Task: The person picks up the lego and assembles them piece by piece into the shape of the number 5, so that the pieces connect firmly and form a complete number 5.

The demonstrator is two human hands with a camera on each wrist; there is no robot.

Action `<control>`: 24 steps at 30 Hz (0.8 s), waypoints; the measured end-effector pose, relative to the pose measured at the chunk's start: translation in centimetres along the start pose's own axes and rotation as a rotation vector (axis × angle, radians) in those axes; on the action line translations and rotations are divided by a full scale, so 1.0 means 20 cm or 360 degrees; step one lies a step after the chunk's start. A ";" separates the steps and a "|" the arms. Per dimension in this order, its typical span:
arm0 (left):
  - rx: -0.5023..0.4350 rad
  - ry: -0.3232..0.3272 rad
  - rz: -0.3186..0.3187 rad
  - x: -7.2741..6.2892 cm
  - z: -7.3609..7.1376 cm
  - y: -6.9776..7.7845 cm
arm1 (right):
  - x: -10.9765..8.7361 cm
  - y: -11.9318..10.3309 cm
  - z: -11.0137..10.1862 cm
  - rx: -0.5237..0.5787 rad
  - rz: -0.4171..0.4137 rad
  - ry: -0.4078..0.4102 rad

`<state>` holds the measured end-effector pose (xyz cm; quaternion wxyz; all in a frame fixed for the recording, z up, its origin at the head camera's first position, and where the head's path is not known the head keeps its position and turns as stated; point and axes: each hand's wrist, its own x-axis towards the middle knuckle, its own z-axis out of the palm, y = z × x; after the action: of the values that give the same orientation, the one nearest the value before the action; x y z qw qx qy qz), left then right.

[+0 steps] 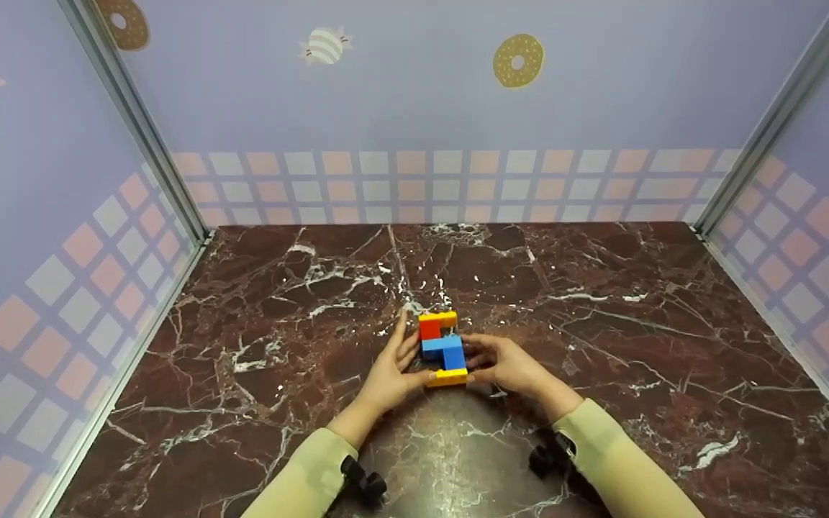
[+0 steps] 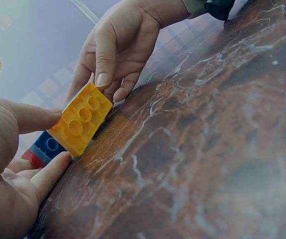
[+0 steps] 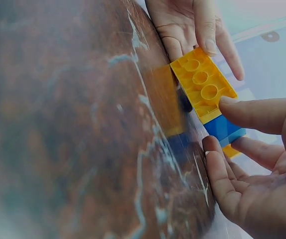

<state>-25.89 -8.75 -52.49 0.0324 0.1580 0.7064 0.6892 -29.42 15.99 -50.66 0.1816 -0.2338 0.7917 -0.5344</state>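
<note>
Several toy building bricks are joined into one stepped block on the marble-patterned table. A yellow brick point(image 1: 447, 377) forms its near end, blue bricks point(image 1: 454, 357) its middle, and a red brick point(image 1: 430, 329) with another yellow brick point(image 1: 437, 316) its far end. From the left my left hand point(image 1: 387, 380) holds it, thumb at the near yellow brick and fingers along the side. My right hand point(image 1: 514, 365) grips the right side, its thumb at the near yellow brick's corner. Both wrist views show the hollow underside of that yellow brick point(image 2: 81, 122), facing the cameras, with round tubes inside.
The dark red marbled table point(image 1: 601, 324) extends around both hands. A lilac back wall point(image 1: 414, 108) with checks and printed doughnuts stands behind it, with side panels left and right. Black wrist devices point(image 1: 364, 480) are strapped on both sleeves.
</note>
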 end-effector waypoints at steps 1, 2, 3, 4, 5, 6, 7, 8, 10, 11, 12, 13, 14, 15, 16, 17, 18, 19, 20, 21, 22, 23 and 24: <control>0.0004 0.0000 -0.0008 0.00 0.00 0.00 | 0.00 0.00 0.00 -0.0011 0.0006 0.0000; 0.0009 0.0000 -0.0012 0.00 0.00 0.00 | 0.00 0.00 0.00 -0.0021 0.0014 0.0001; 0.0011 0.0001 -0.0018 0.00 0.00 0.00 | 0.00 0.00 0.00 -0.0028 0.0026 0.0004; 0.0020 -0.0001 -0.0018 0.00 0.00 0.00 | 0.00 0.00 0.00 -0.0035 0.0029 0.0000; 0.0026 -0.0002 -0.0019 0.00 0.00 0.00 | 0.01 0.00 0.00 -0.0038 0.0036 -0.0001; 0.0033 -0.0004 -0.0016 0.00 0.00 0.00 | 0.01 0.00 0.00 -0.0038 0.0042 -0.0003; 0.0035 -0.0005 -0.0015 0.00 -0.01 0.00 | 0.01 0.00 0.00 -0.0035 0.0046 -0.0005; 0.0034 -0.0006 -0.0012 0.00 -0.01 0.00 | 0.00 0.00 0.00 -0.0027 0.0045 -0.0008; 0.0030 -0.0006 -0.0009 0.00 -0.01 -0.01 | 0.00 0.00 -0.01 -0.0008 0.0037 -0.0015; 0.0029 -0.0001 -0.0007 0.00 -0.01 -0.01 | 0.00 0.00 -0.01 0.0003 0.0032 -0.0019; 0.0031 0.0002 0.0002 0.00 -0.01 -0.01 | 0.00 0.00 -0.01 0.0014 0.0023 -0.0025; 0.0034 0.0008 0.0008 0.01 -0.01 -0.02 | 0.00 0.00 -0.02 0.0020 0.0015 -0.0026; 0.0037 0.0015 0.0009 0.01 -0.01 -0.02 | 0.00 0.00 -0.02 0.0030 0.0013 -0.0025; 0.0040 0.0021 0.0010 0.01 -0.01 -0.02 | 0.01 0.00 -0.03 0.0034 0.0013 -0.0019; 0.0038 0.0027 0.0009 0.01 -0.01 -0.02 | 0.01 0.00 -0.03 0.0041 0.0017 -0.0010; 0.0038 0.0032 0.0004 0.01 -0.01 -0.02 | 0.01 0.01 -0.04 0.0044 0.0017 0.0002; 0.0032 0.0034 -0.0004 0.01 -0.01 -0.02 | 0.01 0.01 -0.04 0.0050 0.0031 0.0022; 0.0023 0.0036 -0.0016 0.01 -0.01 -0.02 | 0.01 0.02 -0.05 0.0059 0.0048 0.0043; 0.0009 0.0040 -0.0037 0.00 -0.01 -0.02 | 0.01 0.02 -0.05 0.0076 0.0067 0.0061; -0.0005 0.0045 -0.0053 0.00 -0.01 -0.02 | 0.01 0.02 -0.06 0.0092 0.0086 0.0081; -0.0028 0.0050 -0.0072 0.00 -0.01 -0.02 | 0.00 0.03 -0.06 0.0107 0.0102 0.0102; -0.0048 0.0056 -0.0088 0.00 -0.02 -0.02 | 0.00 0.03 -0.07 0.0117 0.0113 0.0122; -0.0070 0.0060 -0.0099 0.01 -0.02 -0.02 | 0.00 0.03 -0.07 0.0136 0.0126 0.0143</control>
<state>-26.20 -9.11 -52.87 0.0438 0.1222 0.6960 0.7062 -30.34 17.31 -50.72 0.1765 -0.1701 0.7842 -0.5701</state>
